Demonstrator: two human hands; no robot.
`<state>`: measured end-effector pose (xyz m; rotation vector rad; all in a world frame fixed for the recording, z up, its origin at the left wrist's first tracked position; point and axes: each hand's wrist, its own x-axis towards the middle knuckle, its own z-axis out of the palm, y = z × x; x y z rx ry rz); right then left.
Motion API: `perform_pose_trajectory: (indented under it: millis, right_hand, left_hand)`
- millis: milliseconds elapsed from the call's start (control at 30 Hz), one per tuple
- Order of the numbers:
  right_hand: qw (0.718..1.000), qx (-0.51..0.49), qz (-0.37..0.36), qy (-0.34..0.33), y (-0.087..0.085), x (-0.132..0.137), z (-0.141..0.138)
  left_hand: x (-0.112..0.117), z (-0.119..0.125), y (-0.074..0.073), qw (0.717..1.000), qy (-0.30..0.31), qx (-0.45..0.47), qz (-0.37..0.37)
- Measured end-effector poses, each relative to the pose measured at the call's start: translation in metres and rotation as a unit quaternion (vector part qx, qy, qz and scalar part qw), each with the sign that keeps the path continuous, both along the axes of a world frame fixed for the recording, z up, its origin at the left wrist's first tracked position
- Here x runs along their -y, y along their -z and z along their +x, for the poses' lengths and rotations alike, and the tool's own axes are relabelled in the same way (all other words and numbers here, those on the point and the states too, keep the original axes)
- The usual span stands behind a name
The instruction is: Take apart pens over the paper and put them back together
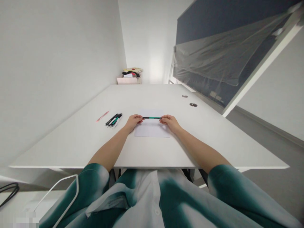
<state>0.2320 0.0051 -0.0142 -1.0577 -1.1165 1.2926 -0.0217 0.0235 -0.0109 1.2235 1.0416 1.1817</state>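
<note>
A green and black pen (152, 117) lies level between my two hands, above a white sheet of paper (152, 130). My left hand (135, 122) pinches its left end, and my right hand (170, 122) pinches the right end. The fingertips of both hands cover the pen's tips. To the left of my left hand, a bunch of several pens (114, 120), black with some green, rests on the table. Beside that bunch lies a thin pink stick-like item (102, 116), whose kind I cannot make out.
The white table (152, 153) runs away from me beside a wall on the left. Two round metal-rimmed holes (193, 104) are set in its right side. A box (128, 80) with things piled in it stands at the far end. A dark panel (213, 57) with plastic film leans at right.
</note>
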Motion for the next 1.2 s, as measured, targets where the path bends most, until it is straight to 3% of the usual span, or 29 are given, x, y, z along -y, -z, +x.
perform_pose_trajectory:
  millis: [400, 700, 1200]
  right_hand:
    - [0.999, 0.045, 0.029, 0.001, 0.006, -0.003, 0.003]
    - [0.990, 0.119, 0.075, 0.027, 0.012, -0.009, 0.007]
    - [0.985, 0.145, 0.089, 0.033, 0.013, -0.008, 0.006]
  left_hand:
    - [0.001, 0.000, -0.003, 1.000, 0.018, 0.006, -0.001]
    - [-0.004, -0.004, 0.001, 0.993, -0.018, -0.093, 0.065]
    - [-0.001, -0.003, 0.001, 0.992, -0.031, -0.101, 0.070]
